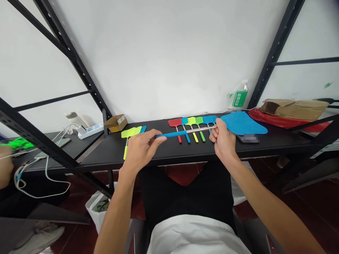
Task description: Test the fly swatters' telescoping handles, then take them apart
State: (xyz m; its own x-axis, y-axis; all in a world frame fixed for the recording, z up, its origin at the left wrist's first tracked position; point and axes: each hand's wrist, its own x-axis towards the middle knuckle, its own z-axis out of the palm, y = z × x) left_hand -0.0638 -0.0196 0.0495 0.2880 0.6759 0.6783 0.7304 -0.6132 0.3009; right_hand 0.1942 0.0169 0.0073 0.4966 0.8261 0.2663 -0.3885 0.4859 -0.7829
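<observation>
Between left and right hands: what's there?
Blue grip, then metal shaft of the held swatter, in the head view. Behind it, a row of swatters on the black table.

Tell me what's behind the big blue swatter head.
A clear bottle stands beyond it; a dark flat object pokes out at its lower edge. The swatter head hides the rest.

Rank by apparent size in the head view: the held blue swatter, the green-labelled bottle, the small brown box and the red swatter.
1. Held blue swatter: largest.
2. Green-labelled bottle and small brown box: too alike to rank.
3. Red swatter: smallest.
</observation>
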